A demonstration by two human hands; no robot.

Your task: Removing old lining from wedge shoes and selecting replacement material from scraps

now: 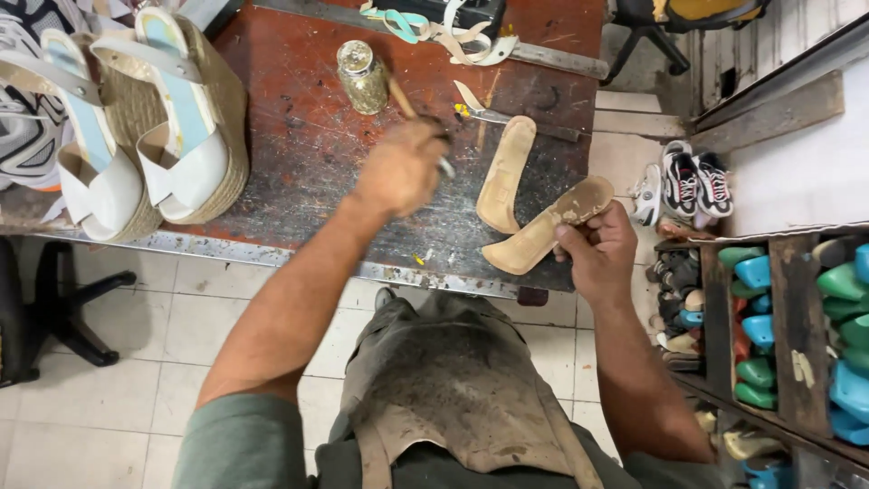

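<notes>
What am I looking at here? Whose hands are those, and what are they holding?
The camera sits on a person's head and looks down, so you see their own two hands. The left hand holds a brush with a wooden handle over a worn red workbench. The right hand holds a tan shoe insole; a second insole lies flat on the bench. Nearby stand a small glass jar and white wedge sandals. A shelf on the right holds coloured foot-shaped forms.
</notes>
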